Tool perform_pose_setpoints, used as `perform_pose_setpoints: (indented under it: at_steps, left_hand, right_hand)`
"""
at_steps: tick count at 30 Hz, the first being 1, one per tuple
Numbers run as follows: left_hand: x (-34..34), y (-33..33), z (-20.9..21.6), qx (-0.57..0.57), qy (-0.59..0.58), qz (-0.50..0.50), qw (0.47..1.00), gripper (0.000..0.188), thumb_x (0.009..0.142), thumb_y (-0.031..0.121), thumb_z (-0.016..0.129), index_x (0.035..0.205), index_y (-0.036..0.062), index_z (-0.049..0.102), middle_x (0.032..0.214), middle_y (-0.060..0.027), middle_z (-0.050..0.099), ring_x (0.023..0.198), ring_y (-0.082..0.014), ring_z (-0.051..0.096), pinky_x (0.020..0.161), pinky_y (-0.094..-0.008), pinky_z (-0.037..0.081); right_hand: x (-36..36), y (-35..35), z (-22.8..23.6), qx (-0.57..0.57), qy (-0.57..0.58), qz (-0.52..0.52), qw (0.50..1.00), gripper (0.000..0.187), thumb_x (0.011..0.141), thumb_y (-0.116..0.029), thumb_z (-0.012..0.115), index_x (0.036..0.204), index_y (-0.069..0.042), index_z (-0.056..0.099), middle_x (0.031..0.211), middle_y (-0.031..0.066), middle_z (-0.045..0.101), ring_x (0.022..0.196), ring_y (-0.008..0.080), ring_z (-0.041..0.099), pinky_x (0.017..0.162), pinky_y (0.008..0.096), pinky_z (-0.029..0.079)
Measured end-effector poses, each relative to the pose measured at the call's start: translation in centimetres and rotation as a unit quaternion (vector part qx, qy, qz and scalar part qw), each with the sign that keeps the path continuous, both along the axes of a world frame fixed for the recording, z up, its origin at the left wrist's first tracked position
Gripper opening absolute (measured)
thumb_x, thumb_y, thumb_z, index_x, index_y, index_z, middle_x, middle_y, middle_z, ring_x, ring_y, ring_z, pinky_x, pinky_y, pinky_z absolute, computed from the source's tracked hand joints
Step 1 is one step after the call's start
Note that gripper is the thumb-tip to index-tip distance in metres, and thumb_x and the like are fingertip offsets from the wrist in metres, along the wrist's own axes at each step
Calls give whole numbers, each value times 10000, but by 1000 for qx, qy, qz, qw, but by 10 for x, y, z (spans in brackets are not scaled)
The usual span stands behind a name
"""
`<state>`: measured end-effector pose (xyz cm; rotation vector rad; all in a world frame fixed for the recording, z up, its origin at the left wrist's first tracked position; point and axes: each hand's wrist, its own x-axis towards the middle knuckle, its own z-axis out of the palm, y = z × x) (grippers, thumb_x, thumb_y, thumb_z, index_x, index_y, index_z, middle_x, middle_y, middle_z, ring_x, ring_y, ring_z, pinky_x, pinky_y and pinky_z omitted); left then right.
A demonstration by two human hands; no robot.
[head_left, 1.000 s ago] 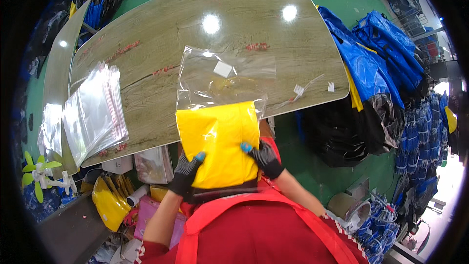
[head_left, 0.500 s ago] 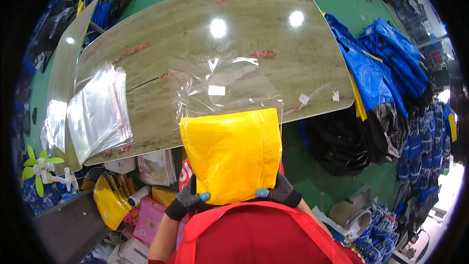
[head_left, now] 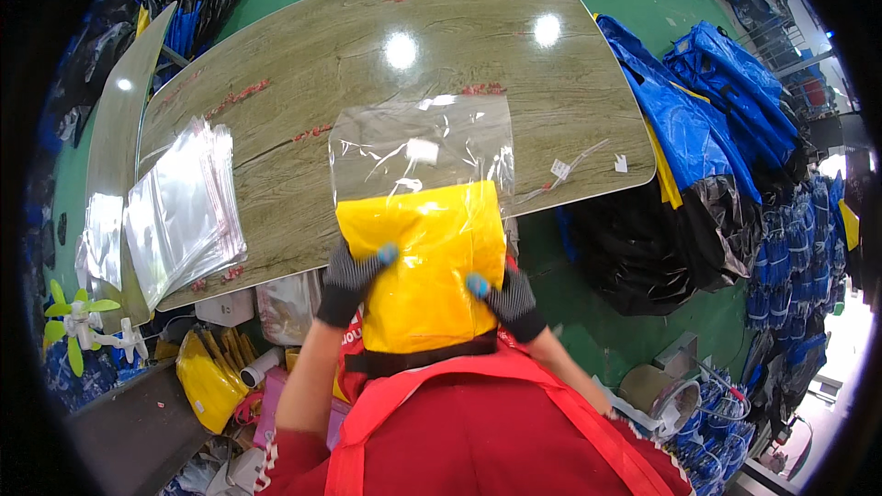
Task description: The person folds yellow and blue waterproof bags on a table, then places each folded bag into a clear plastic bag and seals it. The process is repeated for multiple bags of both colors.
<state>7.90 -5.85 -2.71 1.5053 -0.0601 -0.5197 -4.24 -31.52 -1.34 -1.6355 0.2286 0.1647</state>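
At the near edge of the wood-grained table, a folded yellow sheet has the gloved left hand clamped on its left side and the gloved right hand clamped on its right, while a clear bag stretches from its far end over the table.

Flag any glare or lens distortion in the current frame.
Head view: two white hot spots on the wood-grain table, bright streaks on the clear bag at the yellow bundle, and washed-out patches on the stacked clear sleeves; head view again: fisheye-bent edges, with black corners.
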Motion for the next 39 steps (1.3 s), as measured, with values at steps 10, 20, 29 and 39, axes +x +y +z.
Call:
perform_pose_setpoints:
  at_steps: [10,20,29,39]
  left_hand:
    - [-108,40,-19,125,51,-33,990,726,801,301,757,1371,8,416,1207,-124,607,1121,-239,577,973,-338,444]
    - [-25,16,32,-50,94,-102,989,621,802,175,744,1340,10,481,1258,-59,580,1128,-176,546,955,-325,447]
    - [-33,20,34,-60,117,-35,991,594,854,257,705,1350,32,466,1273,-56,570,1132,-177,549,971,-326,440]
    - [-48,14,36,-18,187,24,982,493,886,197,672,1320,32,508,1248,-73,587,1111,-181,563,950,-323,456]
  right_hand:
    - [-44,2,1,77,207,46,974,605,789,-243,798,1284,-12,536,1192,91,650,1107,194,609,968,331,471]
    - [9,-24,45,183,123,28,975,531,869,-203,711,1316,3,509,1209,105,630,1072,174,606,933,320,484]
    - [27,-1,66,318,73,-7,945,541,853,-244,733,1293,-9,524,1198,109,628,1093,167,588,918,308,490]
    - [35,-2,68,321,81,-66,941,575,868,-282,712,1313,-3,477,1254,127,581,1039,175,616,921,314,493]
